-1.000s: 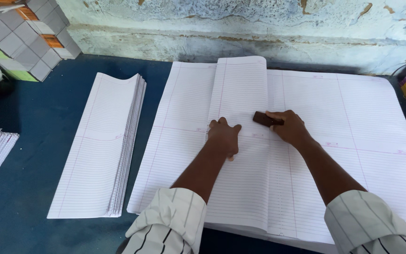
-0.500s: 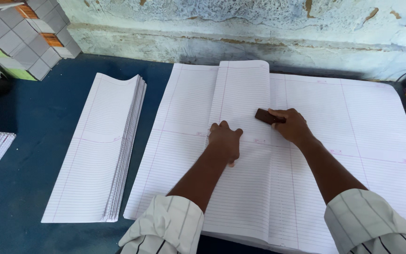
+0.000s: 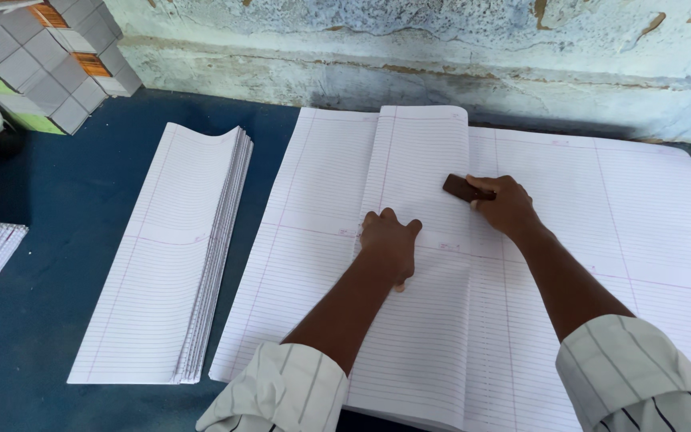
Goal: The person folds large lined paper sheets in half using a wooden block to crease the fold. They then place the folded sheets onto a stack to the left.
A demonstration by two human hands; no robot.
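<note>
Left hand [image 3: 389, 244] flat, pinning folded sheet [image 3: 421, 264] | right hand [image 3: 505, 206] grips brown block [image 3: 463, 188] | we press firmly along the fold (keep edges aligned)

The left hand [image 3: 389, 244] lay flat, fingers together, on a folded ruled sheet [image 3: 417, 264] atop a broad stack of ruled paper [image 3: 601, 240]. The right hand [image 3: 505, 206] pressed a small dark brown block [image 3: 462, 188] against the fold's edge. A narrower pile of folded sheets [image 3: 169, 256] lay left of it on the blue desk [image 3: 41, 264], below a chipped wall [image 3: 441, 48].
</note>
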